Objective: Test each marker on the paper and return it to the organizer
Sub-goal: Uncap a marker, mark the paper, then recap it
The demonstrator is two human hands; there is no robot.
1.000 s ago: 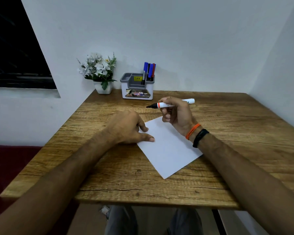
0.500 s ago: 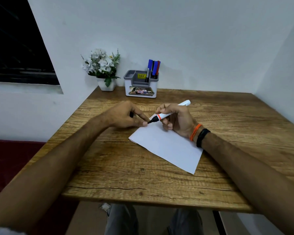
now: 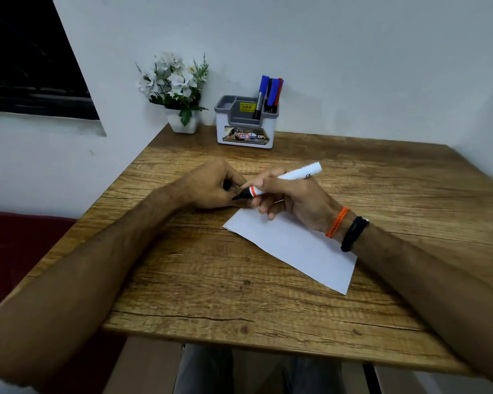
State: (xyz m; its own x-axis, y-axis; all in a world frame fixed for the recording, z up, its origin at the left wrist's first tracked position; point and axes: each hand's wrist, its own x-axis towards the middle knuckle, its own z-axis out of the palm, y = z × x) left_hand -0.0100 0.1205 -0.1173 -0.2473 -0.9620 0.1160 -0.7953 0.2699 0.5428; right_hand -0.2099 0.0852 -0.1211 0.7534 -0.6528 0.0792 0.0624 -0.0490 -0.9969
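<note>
Your right hand (image 3: 293, 200) grips white marker (image 3: 288, 180), uncapped black tip pointing left at your left hand (image 3: 211, 184); left fingers (image 3: 234, 180) curled round small dark thing, likely cap; paper (image 3: 302, 248) on worktop (image 3: 211, 280) under right hand; organizer (image 3: 245, 123) at back edge holds other markers (image 3: 271, 92)

Right hand (image 3: 292, 200) gripping white marker (image 3: 285, 180), black tip aimed left, touching left hand (image 3: 211, 184). Left fingers (image 3: 234, 183) curled around small black cap (image 3: 227, 184). White paper (image 3: 299, 248) flat on wooden counter (image 3: 211, 280). Organizer (image 3: 245, 123) with markers at the back, beside flower pot (image 3: 182, 123).
</note>
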